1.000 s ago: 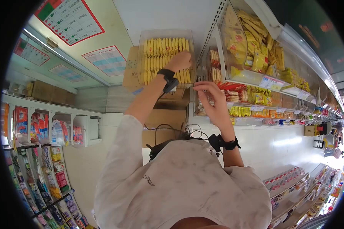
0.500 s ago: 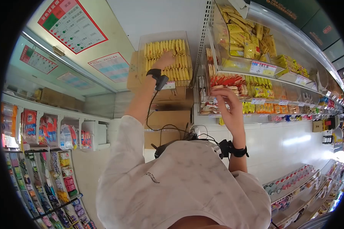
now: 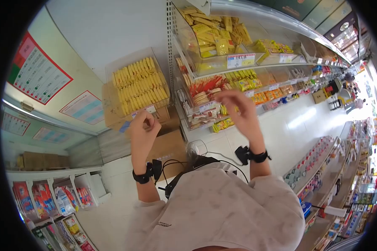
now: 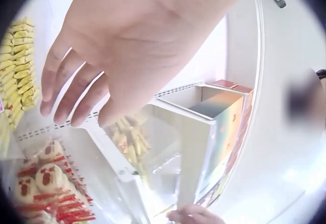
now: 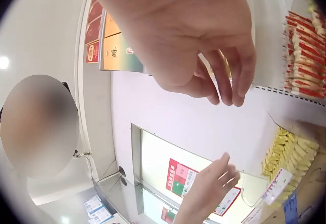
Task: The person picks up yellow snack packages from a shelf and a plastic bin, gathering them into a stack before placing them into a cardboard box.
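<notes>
A clear bin [image 3: 109, 69] holds neat rows of yellow-wrapped snacks [image 3: 140, 88] at the back left. My left hand [image 3: 143, 133] is raised in front of that bin, overlapping its lower edge in the head view. The left wrist view shows its fingers loosely bent, with nothing between them. Over the shelf front to the right, my right hand [image 3: 244, 117] hangs with relaxed fingers, also holding nothing. Closest to it are red-and-white snack packets [image 3: 203, 90] in the lower shelf bin. Both hands are apart from each other.
Cardboard boxes [image 3: 167, 144] stand under the yellow snacks. An upper shelf bin holds loose yellow packets [image 3: 215, 35] behind a price tag [image 3: 241, 61]. A glass-fronted cabinet is on the left, and shelves of goods line the right. Cables [image 3: 226, 157] hang at the waist.
My left hand has come out of the bin of yellow snacks and back toward the body. The head view has turned to the right. The right hand stays near the shelf.
</notes>
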The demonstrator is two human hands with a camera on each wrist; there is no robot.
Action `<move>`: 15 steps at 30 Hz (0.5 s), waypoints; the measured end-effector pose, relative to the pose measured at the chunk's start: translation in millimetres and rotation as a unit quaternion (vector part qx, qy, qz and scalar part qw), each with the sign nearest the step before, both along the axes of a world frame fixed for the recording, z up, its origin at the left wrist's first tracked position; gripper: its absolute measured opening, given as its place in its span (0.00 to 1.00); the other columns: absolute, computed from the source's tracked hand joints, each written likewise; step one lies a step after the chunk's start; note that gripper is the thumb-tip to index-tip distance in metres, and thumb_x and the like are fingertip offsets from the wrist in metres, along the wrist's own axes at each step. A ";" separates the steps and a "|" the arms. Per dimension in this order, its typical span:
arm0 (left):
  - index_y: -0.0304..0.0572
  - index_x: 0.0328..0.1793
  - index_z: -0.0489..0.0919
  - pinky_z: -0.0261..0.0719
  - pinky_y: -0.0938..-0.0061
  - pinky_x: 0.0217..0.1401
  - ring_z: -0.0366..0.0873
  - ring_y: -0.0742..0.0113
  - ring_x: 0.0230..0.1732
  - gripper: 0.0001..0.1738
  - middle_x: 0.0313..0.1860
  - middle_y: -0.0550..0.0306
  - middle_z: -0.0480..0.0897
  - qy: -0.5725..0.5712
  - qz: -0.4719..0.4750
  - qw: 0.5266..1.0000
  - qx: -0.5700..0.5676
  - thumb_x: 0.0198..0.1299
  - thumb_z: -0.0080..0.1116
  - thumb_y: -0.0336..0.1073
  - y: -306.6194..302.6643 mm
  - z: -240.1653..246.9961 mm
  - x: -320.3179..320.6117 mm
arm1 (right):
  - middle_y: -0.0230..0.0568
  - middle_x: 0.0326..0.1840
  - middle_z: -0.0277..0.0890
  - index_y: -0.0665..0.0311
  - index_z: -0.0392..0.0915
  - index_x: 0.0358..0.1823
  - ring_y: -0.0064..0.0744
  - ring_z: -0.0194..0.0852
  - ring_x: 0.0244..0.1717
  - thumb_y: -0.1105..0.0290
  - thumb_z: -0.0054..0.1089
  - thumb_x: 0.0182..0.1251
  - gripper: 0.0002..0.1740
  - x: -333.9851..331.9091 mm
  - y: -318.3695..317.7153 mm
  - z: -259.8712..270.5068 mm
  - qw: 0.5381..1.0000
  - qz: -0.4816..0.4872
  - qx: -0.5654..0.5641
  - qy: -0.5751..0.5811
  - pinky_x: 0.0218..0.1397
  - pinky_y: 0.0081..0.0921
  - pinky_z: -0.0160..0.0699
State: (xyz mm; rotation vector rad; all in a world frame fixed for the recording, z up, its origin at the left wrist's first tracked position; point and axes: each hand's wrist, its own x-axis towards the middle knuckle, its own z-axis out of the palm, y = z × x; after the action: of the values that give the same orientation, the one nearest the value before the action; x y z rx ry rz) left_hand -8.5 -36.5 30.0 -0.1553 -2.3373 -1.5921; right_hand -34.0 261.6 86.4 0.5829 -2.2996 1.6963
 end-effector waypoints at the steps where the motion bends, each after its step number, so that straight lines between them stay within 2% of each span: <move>1: 0.36 0.34 0.68 0.73 0.74 0.43 0.70 0.67 0.33 0.12 0.31 0.59 0.71 -0.004 -0.008 1.000 -0.004 0.55 0.62 0.19 -5.5 -9.3 8.5 | 0.38 0.45 0.86 0.68 0.83 0.52 0.26 0.84 0.47 0.79 0.55 0.75 0.10 -3.2 3.6 11.8 1.000 -0.019 -0.004 0.015 0.52 0.24 0.80; 3: 0.36 0.43 0.76 0.77 0.71 0.53 0.79 0.61 0.43 0.11 0.40 0.55 0.80 -0.006 -0.019 1.000 -0.014 0.53 0.59 0.18 -19.4 -29.7 17.6 | 0.38 0.44 0.87 0.68 0.83 0.51 0.26 0.85 0.45 0.77 0.56 0.76 0.09 -16.6 14.0 35.2 0.996 -0.049 0.021 0.066 0.53 0.25 0.81; 6: 0.43 0.69 0.76 0.68 0.62 0.75 0.74 0.50 0.72 0.32 0.68 0.46 0.78 0.074 0.054 0.993 -0.070 0.54 0.59 0.18 19.1 33.7 37.8 | 0.39 0.45 0.88 0.68 0.84 0.51 0.26 0.86 0.45 0.76 0.55 0.76 0.10 -57.2 23.7 69.4 0.981 -0.062 0.066 0.170 0.53 0.26 0.81; 8: 0.43 0.80 0.64 0.65 0.60 0.79 0.62 0.53 0.81 0.42 0.81 0.48 0.64 0.057 0.011 0.994 -0.092 0.56 0.57 0.18 15.4 26.4 42.1 | 0.40 0.46 0.89 0.66 0.84 0.54 0.33 0.88 0.46 0.69 0.58 0.76 0.13 -93.0 29.6 90.3 0.973 -0.053 0.129 0.182 0.55 0.28 0.82; 9: 0.44 0.86 0.58 0.63 0.59 0.81 0.56 0.55 0.85 0.47 0.87 0.49 0.57 0.049 -0.008 0.993 -0.105 0.58 0.56 0.17 15.4 24.5 43.6 | 0.42 0.48 0.88 0.65 0.83 0.57 0.34 0.86 0.49 0.64 0.59 0.76 0.15 -117.5 35.5 91.5 0.972 -0.049 0.184 0.138 0.57 0.28 0.81; 11: 0.41 0.85 0.61 0.62 0.59 0.82 0.58 0.55 0.84 0.44 0.86 0.49 0.60 0.061 0.000 0.994 -0.087 0.60 0.57 0.18 25.5 30.2 44.0 | 0.44 0.53 0.86 0.63 0.81 0.63 0.36 0.84 0.56 0.56 0.61 0.76 0.22 -170.2 47.0 89.6 0.954 -0.038 0.294 0.054 0.62 0.29 0.79; 14: 0.39 0.83 0.63 0.62 0.59 0.82 0.60 0.56 0.83 0.40 0.84 0.49 0.63 0.075 0.021 0.994 -0.077 0.62 0.57 0.19 48.0 38.6 40.3 | 0.46 0.59 0.84 0.59 0.79 0.66 0.42 0.82 0.61 0.52 0.67 0.69 0.29 -223.4 51.0 64.7 0.891 -0.061 0.443 0.074 0.65 0.35 0.79; 15: 0.38 0.82 0.64 0.62 0.59 0.82 0.60 0.56 0.83 0.39 0.83 0.49 0.63 0.080 0.028 0.993 -0.076 0.63 0.56 0.19 56.2 41.1 36.9 | 0.47 0.60 0.83 0.60 0.79 0.66 0.44 0.81 0.62 0.52 0.68 0.67 0.31 -228.9 50.0 59.6 0.888 -0.040 0.456 0.052 0.66 0.37 0.79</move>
State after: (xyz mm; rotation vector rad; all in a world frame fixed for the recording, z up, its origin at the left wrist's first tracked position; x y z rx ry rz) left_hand 28.4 19.7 71.2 -0.2391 -2.3149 -1.3237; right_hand -262.9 311.5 146.0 0.6789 -2.8860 0.4237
